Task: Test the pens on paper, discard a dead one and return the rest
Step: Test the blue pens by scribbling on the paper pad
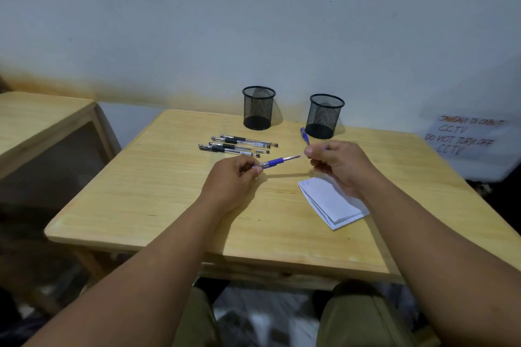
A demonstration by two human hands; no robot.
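Head view showed both bare hands raised over the middle of the pale wooden surface (pixel 169 191). The left hand (pixel 229 180) pinched the rear of an uncapped blue-grip gel pen (pixel 277 162), fingers (pixel 248 170) clamped on its clear barrel, tip pointing toward the right hand (pixel 338 166). That hand's fingers were closed around a small blue pen cap (pixel 304 136), its clip end protruding upward. Four black-grip clear-barrelled pens (pixel 239 146) lay side by side nearer the far edge, just in front of the left of two black wire-mesh cups (pixel 258 107); the second cup (pixel 324 116) stood to its right. A folded white paper pad (pixel 332 203) rested beneath the right wrist, toward the near right corner. The pen appeared light and rigid, its smooth barrel probably slippery; the rubber grip likely offered the surest hold for writing. The cap seemed small and easily dropped.
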